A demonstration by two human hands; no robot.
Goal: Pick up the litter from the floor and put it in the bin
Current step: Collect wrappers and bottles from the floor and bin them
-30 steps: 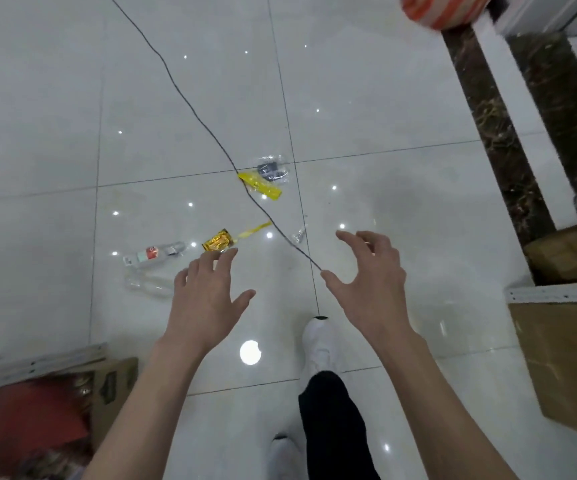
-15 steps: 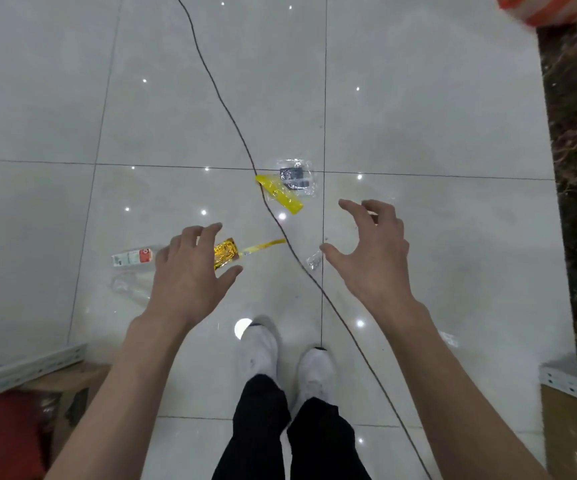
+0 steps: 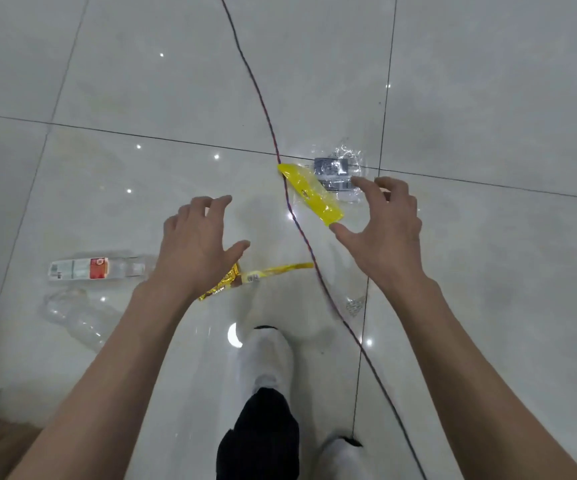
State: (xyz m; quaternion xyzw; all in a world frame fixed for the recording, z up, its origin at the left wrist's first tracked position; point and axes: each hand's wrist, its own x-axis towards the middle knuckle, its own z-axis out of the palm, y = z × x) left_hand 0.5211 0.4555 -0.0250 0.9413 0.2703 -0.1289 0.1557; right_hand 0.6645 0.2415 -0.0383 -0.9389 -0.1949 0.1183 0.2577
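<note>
Glossy pale floor tiles (image 3: pixel 141 81), a dark cable (image 3: pixel 250 81) across them; left hand (image 3: pixel 195 251) and right hand (image 3: pixel 386 237) hover spread, empty.

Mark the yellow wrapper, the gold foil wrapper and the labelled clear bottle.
yellow wrapper (image 3: pixel 311 192): head view, middle of its flat yellow face.
gold foil wrapper (image 3: pixel 221 286): head view, its crinkled gold part.
labelled clear bottle (image 3: pixel 82 270): head view, on its white and red label.
</note>
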